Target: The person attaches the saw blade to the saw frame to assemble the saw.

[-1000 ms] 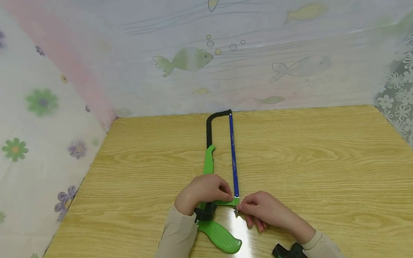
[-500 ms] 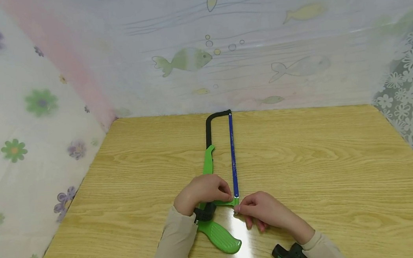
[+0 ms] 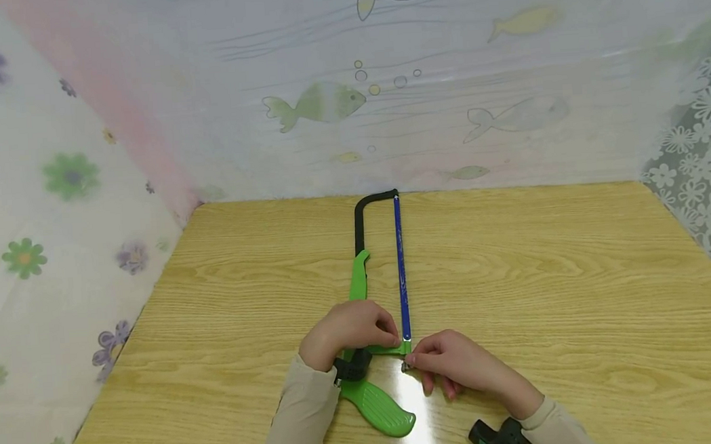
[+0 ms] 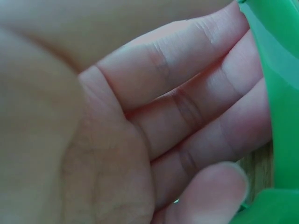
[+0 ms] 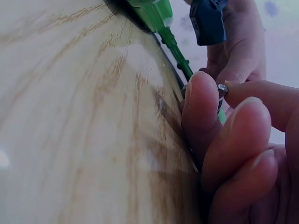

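2 beige sleeves (image 3: 303, 415) — 2 black wrist cameras (image 3: 355, 364)

Head view bright, even; white glare on table (image 3: 547, 258), front. Left wrist dim, left side seemingly out of focus. Right wrist hazy, table shadowed.

Saw (image 3: 358, 279) lying flat on the counter (image 3: 548, 271), black frame (image 3: 359, 227) bending at the far end, green handle (image 3: 380, 408) slanting rightward, blue blade (image 3: 402, 273) running straight, metal fitting (image 3: 404, 366) protruding nearest.
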`<state>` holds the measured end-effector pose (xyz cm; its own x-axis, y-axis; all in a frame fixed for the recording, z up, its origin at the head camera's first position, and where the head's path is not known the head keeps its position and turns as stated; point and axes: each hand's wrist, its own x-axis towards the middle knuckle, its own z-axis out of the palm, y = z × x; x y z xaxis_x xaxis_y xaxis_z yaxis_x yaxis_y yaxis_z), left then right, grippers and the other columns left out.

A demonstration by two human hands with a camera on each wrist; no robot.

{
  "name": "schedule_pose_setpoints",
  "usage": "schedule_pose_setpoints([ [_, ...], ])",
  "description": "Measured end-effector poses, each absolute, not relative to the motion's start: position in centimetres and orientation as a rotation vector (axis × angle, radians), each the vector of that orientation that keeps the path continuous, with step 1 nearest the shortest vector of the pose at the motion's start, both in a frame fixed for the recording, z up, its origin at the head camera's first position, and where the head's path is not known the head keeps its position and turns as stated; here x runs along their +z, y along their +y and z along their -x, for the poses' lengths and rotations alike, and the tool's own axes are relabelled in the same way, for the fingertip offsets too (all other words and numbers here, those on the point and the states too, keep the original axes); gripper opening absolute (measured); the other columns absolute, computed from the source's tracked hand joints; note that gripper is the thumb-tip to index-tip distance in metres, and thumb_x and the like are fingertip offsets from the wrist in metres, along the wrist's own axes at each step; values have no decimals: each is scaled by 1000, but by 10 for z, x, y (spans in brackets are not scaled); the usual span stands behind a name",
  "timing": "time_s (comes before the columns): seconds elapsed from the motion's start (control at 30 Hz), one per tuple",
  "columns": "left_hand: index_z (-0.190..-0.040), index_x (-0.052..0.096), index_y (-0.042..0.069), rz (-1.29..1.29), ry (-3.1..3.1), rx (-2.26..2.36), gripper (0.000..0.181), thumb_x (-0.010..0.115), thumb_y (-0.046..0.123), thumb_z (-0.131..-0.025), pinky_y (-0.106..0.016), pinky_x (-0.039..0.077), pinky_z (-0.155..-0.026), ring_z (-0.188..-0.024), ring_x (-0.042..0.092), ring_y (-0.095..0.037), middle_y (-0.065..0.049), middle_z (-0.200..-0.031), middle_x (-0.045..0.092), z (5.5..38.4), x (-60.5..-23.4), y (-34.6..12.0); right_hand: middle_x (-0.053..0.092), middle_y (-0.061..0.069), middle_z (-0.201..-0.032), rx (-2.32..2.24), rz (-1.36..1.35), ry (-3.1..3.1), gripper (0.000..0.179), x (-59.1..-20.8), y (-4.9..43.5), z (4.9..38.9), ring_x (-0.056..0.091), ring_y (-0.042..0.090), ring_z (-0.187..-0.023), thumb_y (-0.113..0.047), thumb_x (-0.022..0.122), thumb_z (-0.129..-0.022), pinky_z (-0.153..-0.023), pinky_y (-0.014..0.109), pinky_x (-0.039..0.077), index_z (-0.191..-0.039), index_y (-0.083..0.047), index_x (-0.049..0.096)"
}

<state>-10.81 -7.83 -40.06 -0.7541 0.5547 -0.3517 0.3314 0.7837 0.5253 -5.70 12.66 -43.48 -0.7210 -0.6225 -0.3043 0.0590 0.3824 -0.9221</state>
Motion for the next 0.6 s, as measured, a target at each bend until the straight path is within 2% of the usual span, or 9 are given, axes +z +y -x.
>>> schedule_pose_setpoints([
  [0.6,-73,66,32,-666,2466,608,7,66,38,-77,-25,40,-60,-63,51,-3,20,-71,57,109,-399,-78,55,3,-54,-1377,459,2051,27,-436,125,57,46,12,-34,-40,57,-85,-34,30,39,-84,-14,63],
])
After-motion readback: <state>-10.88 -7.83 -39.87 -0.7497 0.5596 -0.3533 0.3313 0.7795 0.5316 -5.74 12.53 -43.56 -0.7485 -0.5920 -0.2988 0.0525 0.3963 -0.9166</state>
